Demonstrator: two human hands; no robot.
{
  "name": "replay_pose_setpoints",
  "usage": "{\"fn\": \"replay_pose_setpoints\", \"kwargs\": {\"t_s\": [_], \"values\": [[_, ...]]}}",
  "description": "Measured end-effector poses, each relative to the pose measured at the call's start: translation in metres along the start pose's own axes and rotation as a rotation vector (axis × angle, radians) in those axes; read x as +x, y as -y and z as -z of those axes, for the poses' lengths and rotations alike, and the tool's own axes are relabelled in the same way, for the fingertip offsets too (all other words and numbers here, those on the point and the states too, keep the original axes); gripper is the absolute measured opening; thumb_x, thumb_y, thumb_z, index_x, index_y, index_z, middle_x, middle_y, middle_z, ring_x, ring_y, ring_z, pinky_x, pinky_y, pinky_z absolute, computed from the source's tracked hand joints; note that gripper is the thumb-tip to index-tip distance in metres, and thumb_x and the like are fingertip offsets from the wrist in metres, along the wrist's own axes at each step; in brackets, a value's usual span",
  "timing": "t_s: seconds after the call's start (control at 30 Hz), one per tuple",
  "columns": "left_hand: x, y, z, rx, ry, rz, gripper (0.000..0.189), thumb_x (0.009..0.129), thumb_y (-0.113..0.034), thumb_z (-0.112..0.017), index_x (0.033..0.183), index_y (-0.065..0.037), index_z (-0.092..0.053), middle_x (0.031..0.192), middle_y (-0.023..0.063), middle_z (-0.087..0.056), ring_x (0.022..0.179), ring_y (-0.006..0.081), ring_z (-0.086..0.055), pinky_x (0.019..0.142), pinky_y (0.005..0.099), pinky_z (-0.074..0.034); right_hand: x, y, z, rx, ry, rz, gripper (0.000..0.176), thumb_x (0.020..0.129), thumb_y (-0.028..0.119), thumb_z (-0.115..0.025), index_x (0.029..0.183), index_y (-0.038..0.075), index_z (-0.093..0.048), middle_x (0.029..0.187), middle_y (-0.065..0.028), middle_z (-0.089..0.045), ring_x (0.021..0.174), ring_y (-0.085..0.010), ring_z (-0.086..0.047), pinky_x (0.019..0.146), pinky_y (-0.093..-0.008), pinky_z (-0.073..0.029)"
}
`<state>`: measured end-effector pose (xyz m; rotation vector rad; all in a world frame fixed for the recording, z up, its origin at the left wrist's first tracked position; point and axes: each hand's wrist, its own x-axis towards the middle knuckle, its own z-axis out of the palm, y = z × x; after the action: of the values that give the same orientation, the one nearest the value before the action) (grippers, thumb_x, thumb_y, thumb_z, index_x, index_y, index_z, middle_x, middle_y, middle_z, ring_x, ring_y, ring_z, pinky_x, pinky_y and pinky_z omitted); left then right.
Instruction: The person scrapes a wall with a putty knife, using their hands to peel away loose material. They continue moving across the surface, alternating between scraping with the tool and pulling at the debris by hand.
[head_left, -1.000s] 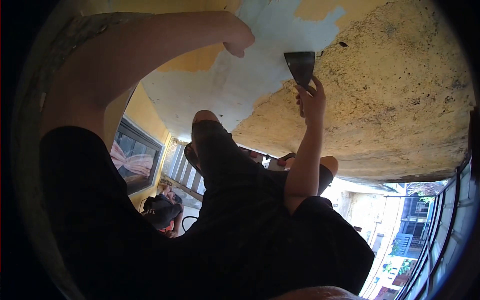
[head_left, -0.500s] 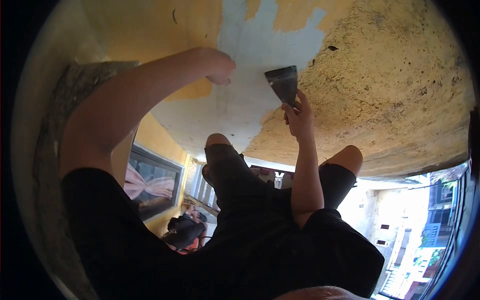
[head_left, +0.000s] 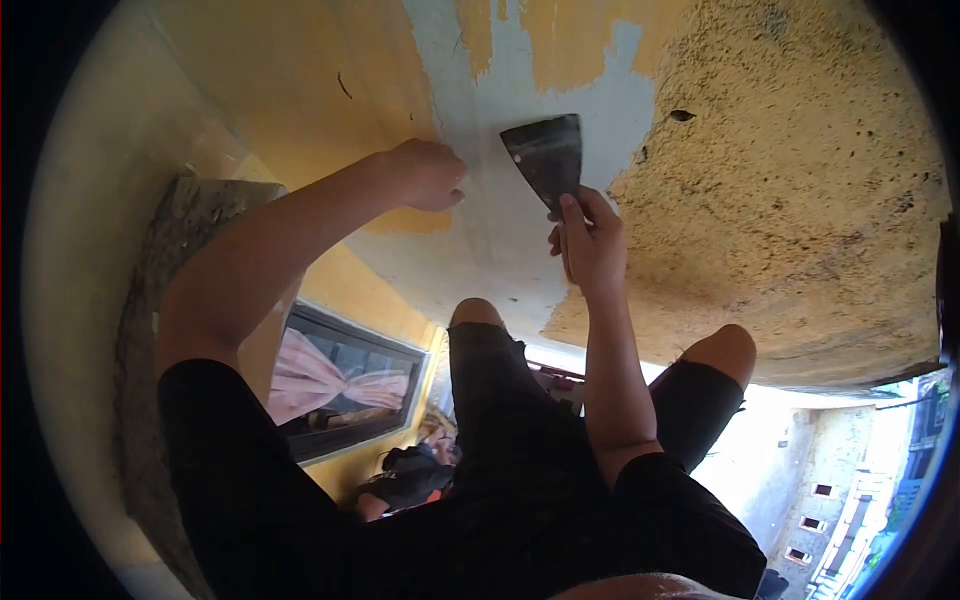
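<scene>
My right hand point(head_left: 592, 240) grips a scraper point(head_left: 548, 160) with a wide, dark, flaring blade, the thumb lying along its narrow end. The blade points up and overlaps the pale grey patch point(head_left: 470, 225) of the wall. To its left is my left hand point(head_left: 430, 177), curled into a fist close to the wall near the edge of the yellow paint point(head_left: 300, 100). Its fingers are mostly turned away, and I cannot tell whether anything is inside them. A gap separates the fist from the blade.
Rough, pitted yellow wall point(head_left: 780, 190) spreads to the right. A rough-edged ledge point(head_left: 185, 240) is beside my left arm. Lower left are a window point(head_left: 350, 385) with a pink curtain and a person point(head_left: 410, 475). My knees point(head_left: 478, 312) face the wall; a building point(head_left: 830, 490) appears lower right.
The view has shifted, so the wall and window sit lower and further right. Across the wall, the scraper has moved left and upward, nearer my left hand. The left fist appears lower and stays closed.
</scene>
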<state>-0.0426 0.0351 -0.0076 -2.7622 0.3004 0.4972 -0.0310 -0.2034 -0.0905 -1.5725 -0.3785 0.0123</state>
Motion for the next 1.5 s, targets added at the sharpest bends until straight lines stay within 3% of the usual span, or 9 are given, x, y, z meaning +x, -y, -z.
{"fn": "replay_pose_setpoints", "kwargs": {"t_s": [0.1,0.2,0.37,0.5,0.67,0.8,1.0,1.47,1.5], "values": [[0.008,-0.002,0.011,0.015,-0.103,0.004,0.029,0.094,-0.033,-0.054,0.097,-0.006,-0.063,0.104,0.0131,-0.066,0.094,0.0347,-0.065,0.079,0.0478,-0.052,-0.014,-0.004,-0.007,0.173,0.046,-0.08,0.019,0.099,0.015,-0.053,0.106,-0.002,-0.056,0.077,-0.0086,-0.066,0.054,-0.011,-0.06,0.048,-0.0264,-0.048],[-0.002,-0.022,0.026,-0.186,-0.548,0.078,0.023,0.093,-0.027,-0.058,0.093,-0.004,-0.06,0.098,0.0122,-0.065,0.084,0.0354,-0.065,0.073,0.0474,-0.052,-0.009,-0.01,-0.011,0.255,0.111,-0.082,0.016,0.1,0.014,-0.05,0.108,0.001,-0.049,0.076,-0.0073,-0.067,0.054,-0.0096,-0.06,0.047,-0.0263,-0.048],[-0.018,-0.047,0.037,-0.215,-1.096,-0.261,0.037,0.088,-0.022,-0.066,0.116,0.0,-0.055,0.119,0.0209,-0.054,0.105,0.0369,-0.056,0.087,0.0446,-0.047,0.012,-0.003,-0.019,0.007,0.14,0.195,0.013,0.098,0.007,-0.048,0.108,0.002,-0.043,0.069,-0.0128,-0.065,0.056,-0.0281,-0.065,0.051,-0.038,-0.051],[-0.011,-0.055,0.029,-0.108,-0.92,-0.276,0.063,0.089,-0.021,-0.065,0.141,0.003,-0.04,0.144,0.0268,-0.035,0.128,0.042,-0.041,0.103,0.0476,-0.039,0.027,0.002,-0.031,0.029,0.196,0.224,0.016,0.095,0.005,-0.049,0.109,0.001,-0.04,0.073,-0.0182,-0.065,0.067,-0.0422,-0.066,0.055,-0.0465,-0.051],[-0.006,-0.054,0.021,-0.19,-0.939,-0.315,0.063,0.09,-0.02,-0.063,0.142,0.006,-0.037,0.147,0.0279,-0.032,0.132,0.0443,-0.039,0.107,0.0495,-0.037,0.052,0.006,-0.024,-0.046,0.328,0.316,0.018,0.096,0.008,-0.051,0.106,0.0,-0.038,0.077,-0.0238,-0.063,0.072,-0.0496,-0.062,0.058,-0.0519,-0.05],[0.0,-0.056,0.018,-0.258,-0.938,-0.349,0.066,0.091,-0.02,-0.063,0.143,0.008,-0.035,0.151,0.0294,-0.026,0.134,0.0448,-0.039,0.108,0.051,-0.037,0.056,0.025,0.003,-0.098,0.415,0.204,0.015,0.098,0.01,-0.049,0.105,0.001,-0.038,0.072,-0.0229,-0.062,0.071,-0.0491,-0.062,0.057,-0.0513,-0.049],[0.008,-0.05,0.013,-0.045,-0.872,-0.262,0.067,0.084,-0.026,-0.07,0.145,-0.014,-0.045,0.152,0.0219,-0.032,0.13,0.0397,-0.044,0.105,0.0493,-0.04,0.047,0.01,0.02,-0.264,0.367,0.106,0.015,0.099,0.013,-0.048,0.106,0.001,-0.043,0.063,-0.0211,-0.059,0.064,-0.0454,-0.063,0.054,-0.0496,-0.046],[-0.004,-0.058,0.02,-0.088,-0.794,-0.289,0.07,0.089,-0.038,-0.066,0.138,0.009,-0.045,0.147,0.0346,-0.032,0.132,0.0513,-0.039,0.108,0.0509,-0.041,0.052,0.022,0.009,-0.193,0.37,0.108,0.019,0.099,0.012,-0.05,0.111,-0.003,-0.048,0.064,-0.0256,-0.059,0.065,-0.0485,-0.061,0.053,-0.0524,-0.045],[-0.004,-0.057,0.02,-0.096,-0.793,-0.288,0.07,0.089,-0.038,-0.066,0.138,0.009,-0.045,0.147,0.0346,-0.032,0.132,0.0513,-0.039,0.108,0.0509,-0.041,0.052,0.021,0.008,-0.189,0.355,0.125,0.02,0.101,0.015,-0.046,0.111,-0.002,-0.049,0.061,-0.0177,-0.058,0.057,-0.0344,-0.06,0.05,-0.0433,-0.045]]}}
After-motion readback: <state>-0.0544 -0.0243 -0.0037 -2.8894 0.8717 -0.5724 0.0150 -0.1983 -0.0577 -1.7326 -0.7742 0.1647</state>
